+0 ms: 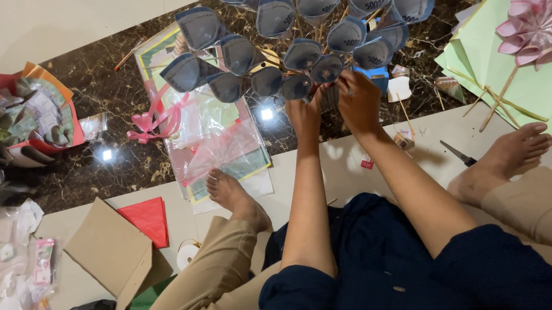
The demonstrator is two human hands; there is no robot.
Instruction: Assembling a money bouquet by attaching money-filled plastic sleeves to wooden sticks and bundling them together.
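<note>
A bouquet of several blue-grey banknotes rolled into cones [301,31] fans out on thin sticks above the dark marble floor. My left hand [304,112] and my right hand [358,100] meet at the base of the bouquet, both closed around the bunched sticks. The right hand also presses a folded note against the stems. My forearms reach forward from dark blue sleeves, and my bare feet rest on the pale floor on either side.
Clear cellophane sheets with pink ribbon [161,120] lie at left. Green paper sheets with a pink paper flower [534,28] sit top right. Scissors [458,153] lie near my right foot. Red paper [146,219], cardboard [114,251] and a finished bouquet [31,117] lie left.
</note>
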